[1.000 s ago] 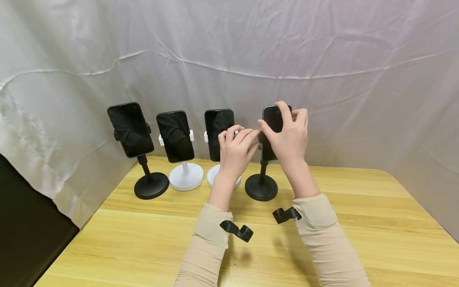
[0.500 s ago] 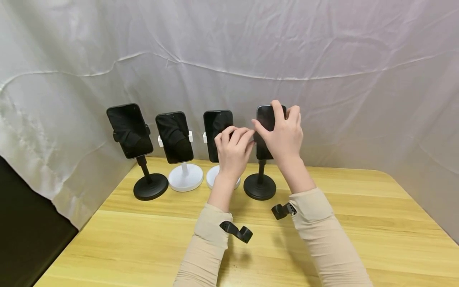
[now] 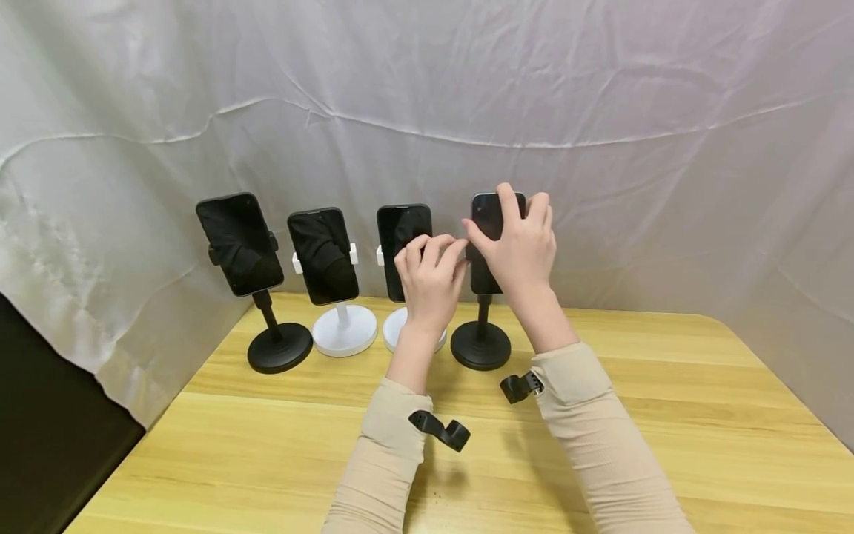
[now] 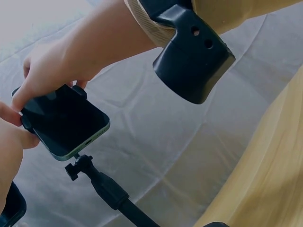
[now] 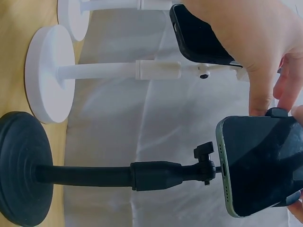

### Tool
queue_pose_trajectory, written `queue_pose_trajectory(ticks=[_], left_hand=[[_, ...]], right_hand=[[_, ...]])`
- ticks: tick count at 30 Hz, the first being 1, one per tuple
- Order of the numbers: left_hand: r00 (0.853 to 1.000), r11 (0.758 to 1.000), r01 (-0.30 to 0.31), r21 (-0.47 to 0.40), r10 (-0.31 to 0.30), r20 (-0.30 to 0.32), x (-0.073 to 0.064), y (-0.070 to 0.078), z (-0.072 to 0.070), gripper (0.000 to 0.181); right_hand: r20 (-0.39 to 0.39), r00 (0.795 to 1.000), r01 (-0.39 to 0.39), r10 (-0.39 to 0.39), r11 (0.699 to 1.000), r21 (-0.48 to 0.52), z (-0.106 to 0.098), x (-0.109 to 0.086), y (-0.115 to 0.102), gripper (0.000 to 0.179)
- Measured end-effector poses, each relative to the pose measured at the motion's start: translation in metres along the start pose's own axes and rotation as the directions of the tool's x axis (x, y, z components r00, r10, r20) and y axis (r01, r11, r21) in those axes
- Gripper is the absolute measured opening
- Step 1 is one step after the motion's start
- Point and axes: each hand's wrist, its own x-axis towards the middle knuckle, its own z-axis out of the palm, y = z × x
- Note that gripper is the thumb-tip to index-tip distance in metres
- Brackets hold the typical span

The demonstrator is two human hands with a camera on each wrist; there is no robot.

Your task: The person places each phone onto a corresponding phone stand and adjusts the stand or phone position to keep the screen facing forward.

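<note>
A smartphone point(image 3: 485, 252) with a dark screen sits in the clamp point(image 5: 277, 112) of the rightmost black phone stand point(image 3: 480, 346). My right hand point(image 3: 523, 248) grips this phone, thumb at its left edge and fingers over its top and right side. With thumb and fingers my left hand point(image 3: 430, 285) pinches the clamp's left arm; in the right wrist view those fingertips meet at the black piece. The left hand hides part of the neighbouring phone point(image 3: 403, 222) and its white stand point(image 3: 394, 326). In the left wrist view the phone's lower end faces the camera.
Further left, a white stand point(image 3: 345, 331) holds another phone point(image 3: 323, 256), and a black stand point(image 3: 280, 348) holds a tilted phone point(image 3: 240, 245). All stand along the back of the wooden table point(image 3: 267, 452). A grey curtain point(image 3: 600, 185) hangs close behind.
My right hand has moved left with the phone, and the phone's screen has turned slightly. The left hand has shifted only a little to the left, staying at the clamp.
</note>
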Motion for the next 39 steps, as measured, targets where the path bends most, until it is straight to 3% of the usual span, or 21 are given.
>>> queue_pose_trajectory(ticks=[18, 39], left_hand=[[0.994, 0.999, 0.052, -0.001, -0.052, 0.094, 0.003, 0.011, 0.001, 0.014], [0.990, 0.998, 0.060, -0.010, -0.058, 0.125, 0.002, 0.010, 0.000, 0.016]], right_hand=[[-0.032, 0.999, -0.014, 0.015, 1.000, 0.014, -0.001, -0.002, 0.009, 0.060], [0.060, 0.996, -0.067, 0.061, 0.993, 0.094, -0.011, -0.005, 0.010, 0.062]])
